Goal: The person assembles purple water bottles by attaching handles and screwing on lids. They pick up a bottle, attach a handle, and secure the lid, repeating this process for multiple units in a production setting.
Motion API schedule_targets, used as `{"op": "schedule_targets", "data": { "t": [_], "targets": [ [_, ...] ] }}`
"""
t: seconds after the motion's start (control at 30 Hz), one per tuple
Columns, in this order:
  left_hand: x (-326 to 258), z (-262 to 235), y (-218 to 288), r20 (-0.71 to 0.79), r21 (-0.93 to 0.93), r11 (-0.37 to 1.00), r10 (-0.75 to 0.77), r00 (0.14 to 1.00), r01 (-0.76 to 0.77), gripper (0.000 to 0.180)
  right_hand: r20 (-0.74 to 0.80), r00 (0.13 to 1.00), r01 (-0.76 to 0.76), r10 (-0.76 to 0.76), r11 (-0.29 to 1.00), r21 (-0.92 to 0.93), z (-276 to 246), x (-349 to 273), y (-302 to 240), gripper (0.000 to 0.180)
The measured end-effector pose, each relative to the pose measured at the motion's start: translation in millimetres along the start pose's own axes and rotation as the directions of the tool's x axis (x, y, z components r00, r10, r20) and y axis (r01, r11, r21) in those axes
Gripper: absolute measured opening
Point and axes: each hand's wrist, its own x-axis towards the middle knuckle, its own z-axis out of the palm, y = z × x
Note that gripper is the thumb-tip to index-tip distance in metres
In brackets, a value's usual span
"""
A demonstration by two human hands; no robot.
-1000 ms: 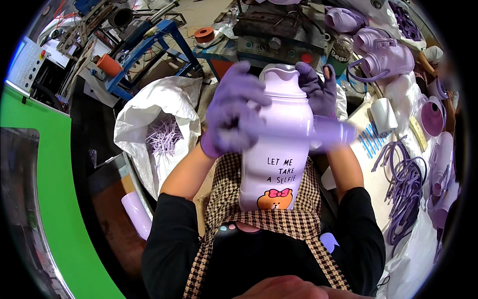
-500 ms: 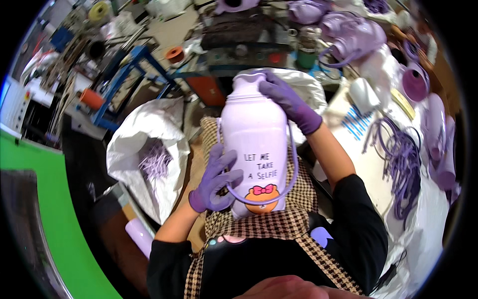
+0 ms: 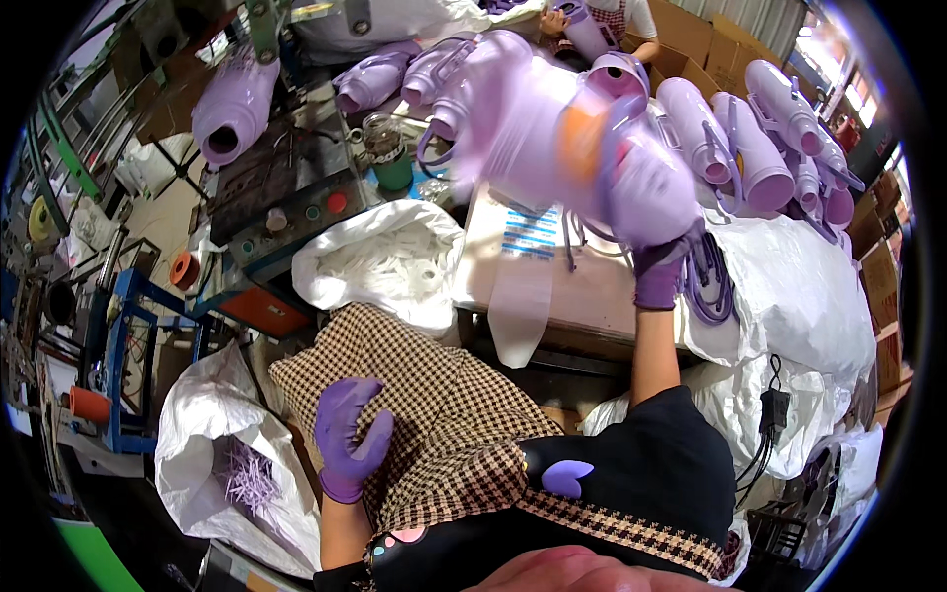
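Observation:
A light purple plastic thermos shell (image 3: 538,148) is up in the air over the worktable, smeared by motion, with a picture on its side. My right hand (image 3: 663,268), in a purple glove, grips it by its near right end; part of the fingers is hidden behind the shell. My left hand (image 3: 347,434), gloved in purple too, hangs over the checked apron (image 3: 434,395) on my lap. Its thumb and fingers are apart and hold nothing.
Thermos shells (image 3: 760,178) lie in groups at the right and far side. Purple straps (image 3: 708,281) rest on the table (image 3: 592,291). A sack of white pieces (image 3: 449,232) and a sack of purple scraps (image 3: 187,424) flank my lap. A machine (image 3: 281,168) and co-worker (image 3: 641,20) are beyond.
My view has turned to the right. The thermos shell has left my lap and swung far and right in my right hand. My left hand has let go of it.

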Motion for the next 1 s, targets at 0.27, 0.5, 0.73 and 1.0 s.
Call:
{"op": "schedule_targets", "data": {
  "t": [0.27, 0.5, 0.73, 1.0],
  "targets": [
    [-12, 15, -11, 0.175, 0.115, 0.991, 0.053, 0.983, -0.074, 0.038, -0.043, 0.856, -0.488, 0.515, 0.833, 0.261, 65, 85, 133, 0.058],
    [-57, 3, -34, 0.032, 0.131, 0.986, -0.11, 0.993, 0.105, 0.029, 0.125, 0.655, -0.755, 0.746, 0.64, 0.138, 68, 150, 279, 0.037],
    [-133, -46, -43, -0.137, 0.43, 0.842, -0.295, 0.945, 0.326, 0.025, 0.395, 0.836, 0.397, -0.38, 0.917, 0.043, 73, 75, 139, 0.057],
    [-320, -90, -69, -0.634, -0.061, 0.577, -0.653, 0.414, 0.815, 0.038, 0.92, 0.378, -0.918, -0.107, -0.175, 0.357, 117, -63, -133, 0.046]
  ]
}}
